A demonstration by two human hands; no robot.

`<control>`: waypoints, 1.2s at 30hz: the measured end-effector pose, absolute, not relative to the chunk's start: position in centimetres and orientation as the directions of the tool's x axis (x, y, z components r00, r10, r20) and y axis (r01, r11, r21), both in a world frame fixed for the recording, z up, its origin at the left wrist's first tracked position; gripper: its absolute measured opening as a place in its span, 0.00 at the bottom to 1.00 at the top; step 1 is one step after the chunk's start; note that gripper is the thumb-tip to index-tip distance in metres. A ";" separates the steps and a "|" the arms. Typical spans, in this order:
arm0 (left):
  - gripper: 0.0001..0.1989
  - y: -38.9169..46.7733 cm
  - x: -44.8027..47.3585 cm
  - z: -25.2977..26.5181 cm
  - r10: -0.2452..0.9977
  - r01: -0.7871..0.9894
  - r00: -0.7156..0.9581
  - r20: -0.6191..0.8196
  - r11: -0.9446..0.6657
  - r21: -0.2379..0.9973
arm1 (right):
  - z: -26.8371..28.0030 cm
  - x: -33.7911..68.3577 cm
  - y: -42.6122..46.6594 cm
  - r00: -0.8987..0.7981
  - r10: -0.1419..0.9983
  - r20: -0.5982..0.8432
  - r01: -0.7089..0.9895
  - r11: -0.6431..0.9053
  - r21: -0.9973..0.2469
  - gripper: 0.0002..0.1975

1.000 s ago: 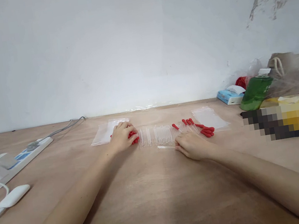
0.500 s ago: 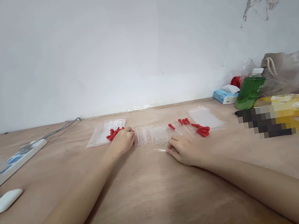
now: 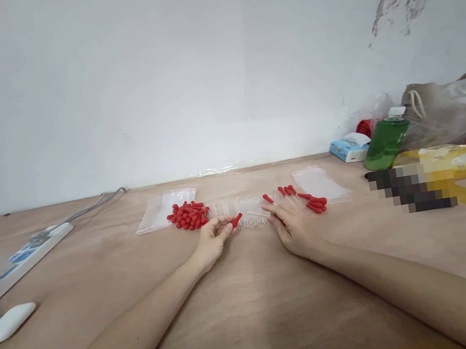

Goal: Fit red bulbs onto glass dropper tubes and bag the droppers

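Observation:
Between the thumb and fingers of my left hand (image 3: 214, 241) is a red rubber dropper bulb (image 3: 237, 220), its narrow end tilted up to the right. My right hand (image 3: 293, 225) is closed on a thin clear dropper tube (image 3: 257, 214) that points left toward the bulb, apart from it. Behind both hands lies a row of clear tubes (image 3: 241, 205). A pile of red bulbs (image 3: 189, 215) sits left of the row, beyond my left hand. Past my right hand, several tubes with red bulbs fitted, such as one dropper (image 3: 316, 206), lie fanned out.
Clear plastic bags lie at the left (image 3: 151, 214) and right (image 3: 320, 184). A white power strip (image 3: 55, 239) with cables is at far left. On the right stand a tissue box (image 3: 348, 149), a green bottle (image 3: 387, 141) and a yellow packet (image 3: 456, 161). A wall closes off the back.
My left hand has come right and nearer from the bulb pile, now with one red bulb. My right hand has shifted slightly, raising the tube's tip toward the bulb.

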State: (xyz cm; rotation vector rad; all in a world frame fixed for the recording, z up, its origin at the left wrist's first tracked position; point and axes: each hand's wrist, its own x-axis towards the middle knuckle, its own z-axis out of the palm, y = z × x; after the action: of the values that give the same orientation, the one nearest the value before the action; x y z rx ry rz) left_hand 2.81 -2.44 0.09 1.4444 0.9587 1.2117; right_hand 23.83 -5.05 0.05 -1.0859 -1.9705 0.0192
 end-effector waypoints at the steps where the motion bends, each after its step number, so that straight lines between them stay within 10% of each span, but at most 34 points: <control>1: 0.18 -2.5 2.8 0.1 0.958 -0.017 0.199 0.205 -0.205 0.979 | 0.0 23.9 -5.1 -0.256 0.685 0.682 0.683 0.628 -0.374 0.13; 16: 0.16 -3.0 3.0 0.4 0.935 0.139 0.259 0.242 -0.285 0.948 | 0.4 22.8 -5.8 -0.362 0.737 0.572 0.698 0.620 -0.358 0.13; 24: 0.10 -3.8 2.6 0.7 0.789 0.344 0.407 0.461 -0.600 0.723 | 0.9 23.9 -5.5 -0.476 0.750 0.460 0.632 0.655 -0.414 0.12; 36: 0.10 -4.1 2.7 0.7 0.778 0.445 0.463 0.425 -0.619 0.647 | -0.1 24.1 -5.3 -0.552 0.632 0.544 0.700 0.706 -0.108 0.13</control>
State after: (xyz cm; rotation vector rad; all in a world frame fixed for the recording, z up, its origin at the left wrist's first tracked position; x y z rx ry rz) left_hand 2.67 -4.14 0.67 2.2663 1.0213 0.9946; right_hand 24.15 -5.26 -0.11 -1.0141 -2.3525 -0.1620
